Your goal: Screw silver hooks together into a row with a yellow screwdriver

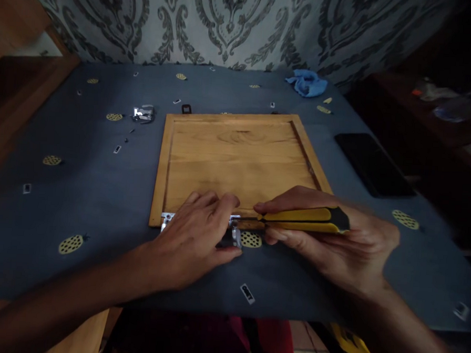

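Note:
A framed wooden panel lies flat on the table. My left hand bends over its near edge, fingers and thumb holding a silver metal hinge there. Shiny metal shows on both sides of this hand; the middle is hidden beneath it. In my right hand is a yellow and black screwdriver, held almost level and pointing left. Its tip meets the hinge beside my left fingers; whether a screw is under it I cannot tell.
Another silver metal fitting lies left of the panel, near small screws. A black phone rests at the right. Crumpled blue cloth sits at the back of the patterned blue tablecloth. Wooden furniture borders the left.

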Demonstrator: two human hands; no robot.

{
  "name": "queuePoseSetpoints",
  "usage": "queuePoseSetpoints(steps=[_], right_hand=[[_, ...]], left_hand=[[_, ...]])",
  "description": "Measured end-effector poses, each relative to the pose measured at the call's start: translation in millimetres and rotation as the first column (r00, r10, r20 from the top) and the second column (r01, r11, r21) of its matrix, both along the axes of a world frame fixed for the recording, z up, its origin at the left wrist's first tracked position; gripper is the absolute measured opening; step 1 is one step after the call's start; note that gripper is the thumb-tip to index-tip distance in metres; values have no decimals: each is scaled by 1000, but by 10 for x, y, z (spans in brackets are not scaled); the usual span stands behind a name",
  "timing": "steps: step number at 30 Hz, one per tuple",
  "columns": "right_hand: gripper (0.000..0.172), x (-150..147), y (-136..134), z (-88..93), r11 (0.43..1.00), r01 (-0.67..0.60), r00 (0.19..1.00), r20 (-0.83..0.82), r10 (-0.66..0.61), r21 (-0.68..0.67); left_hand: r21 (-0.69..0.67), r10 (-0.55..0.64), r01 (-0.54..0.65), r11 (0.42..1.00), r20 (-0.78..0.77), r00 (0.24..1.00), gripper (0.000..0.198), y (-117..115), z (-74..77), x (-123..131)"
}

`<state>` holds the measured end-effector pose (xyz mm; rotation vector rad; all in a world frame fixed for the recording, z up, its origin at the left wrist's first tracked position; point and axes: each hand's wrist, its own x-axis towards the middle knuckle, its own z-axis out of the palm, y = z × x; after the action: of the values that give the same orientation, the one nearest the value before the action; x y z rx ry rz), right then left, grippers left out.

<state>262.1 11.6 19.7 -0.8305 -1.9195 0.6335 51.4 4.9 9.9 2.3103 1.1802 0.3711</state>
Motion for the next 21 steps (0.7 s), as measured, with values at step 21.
queuePoseSetpoints(steps=[21], right_hand=[[12,-20,0,-108,949,243,959,-195,-205,201]], left_hand=[[9,-5,5,1000,8,1000,39,-4,3,-3]])
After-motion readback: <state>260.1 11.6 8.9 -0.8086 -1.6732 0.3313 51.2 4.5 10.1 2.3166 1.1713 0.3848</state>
